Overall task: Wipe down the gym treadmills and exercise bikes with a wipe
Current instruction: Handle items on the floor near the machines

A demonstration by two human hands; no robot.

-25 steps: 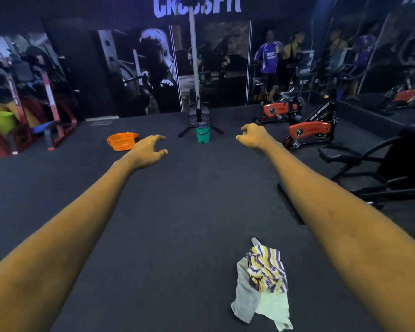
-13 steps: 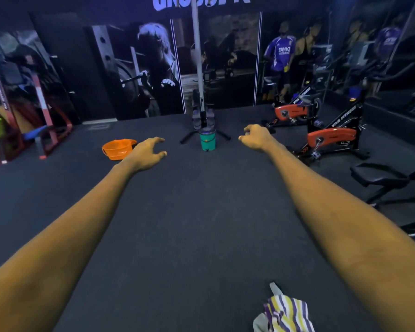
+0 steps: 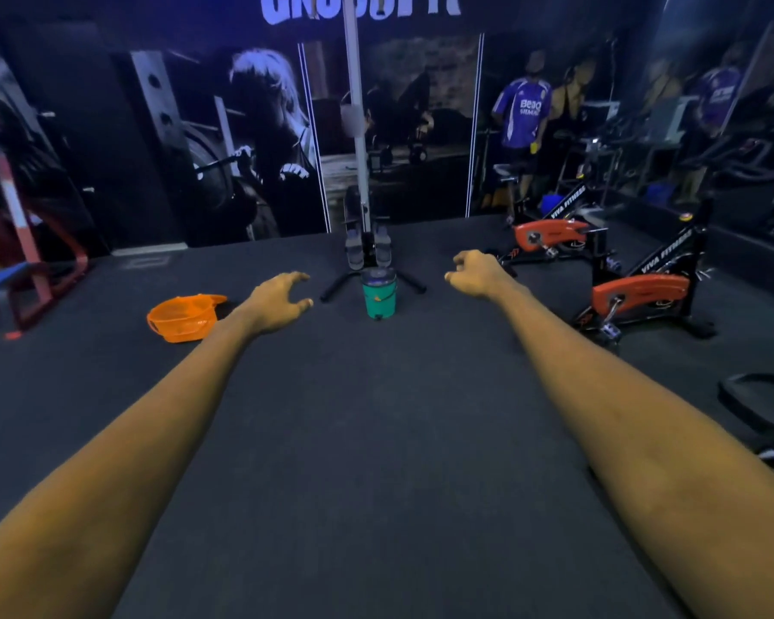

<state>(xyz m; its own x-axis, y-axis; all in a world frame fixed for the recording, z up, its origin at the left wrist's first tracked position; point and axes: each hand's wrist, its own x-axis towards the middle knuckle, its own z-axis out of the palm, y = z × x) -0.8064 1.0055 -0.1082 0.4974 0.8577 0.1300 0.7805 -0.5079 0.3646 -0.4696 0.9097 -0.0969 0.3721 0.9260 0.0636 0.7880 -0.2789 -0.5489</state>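
Both my arms stretch forward over the dark gym floor. My left hand [image 3: 280,301] hangs with loosely spread fingers and holds nothing. My right hand [image 3: 477,273] has loosely curled fingers and is also empty. Two black exercise bikes with orange flywheel covers stand at the right: a nearer exercise bike [image 3: 644,292] and a farther exercise bike [image 3: 550,234]. No wipe or cloth is in view.
A small teal bucket [image 3: 379,297] stands on the floor between my hands, in front of a tall upright machine [image 3: 363,243]. An orange basin [image 3: 184,317] lies at the left. Red rack frames [image 3: 32,270] stand far left, a black machine base [image 3: 760,404] at the right edge. A mirror shows people.
The view has tilted up and moved forward. The striped cloth on the floor has slid out of the bottom of the frame. Both hands keep the same pose.
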